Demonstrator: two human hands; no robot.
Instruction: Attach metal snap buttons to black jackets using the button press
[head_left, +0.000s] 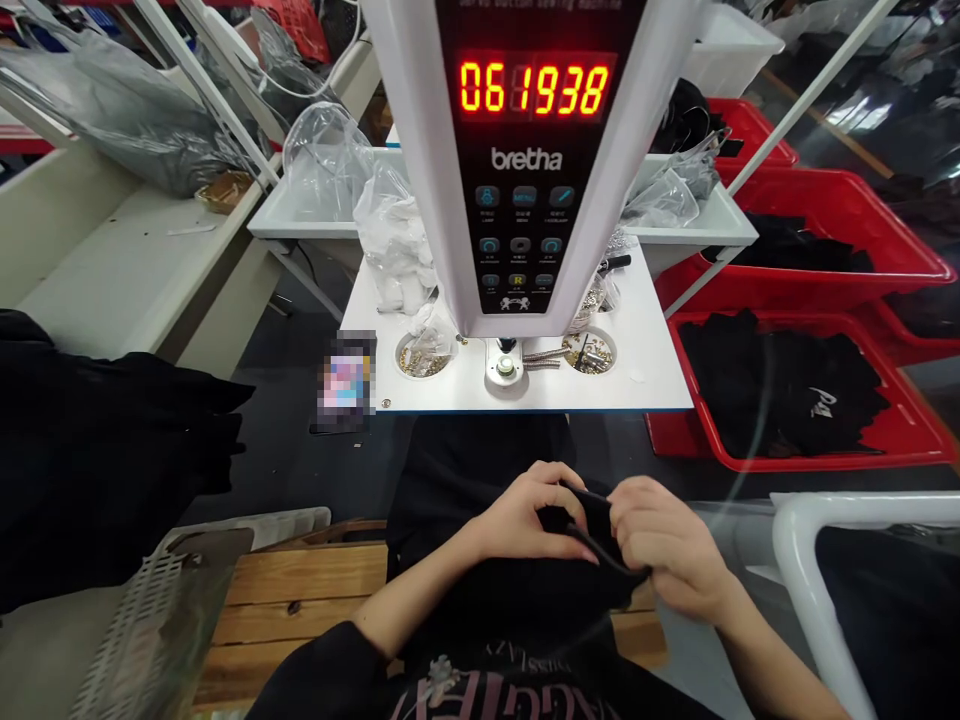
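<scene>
Low in the middle of the head view, both hands are on a piece of black fabric (598, 516), held above the lap. My left hand (529, 512) pinches its edge, with thumb and fingers curved round an opening in the cloth. My right hand (667, 535) has its fingers closed on the other side of the same fabric. Part of the cloth is hidden behind the fingers. Beyond the hands stands a button sewing machine (506, 170) with a lit red display. Its small round fixture (505, 368) sits above the white worktop (472, 398).
Small metal parts lie in a left round well (421, 358) and a right round well (589, 352). A phone (343, 382) rests left of the worktop. Black garments fill a red crate (787, 385) at right; more black cloth (97, 440) hangs at left. A white tubular frame (799, 540) stands near my right arm.
</scene>
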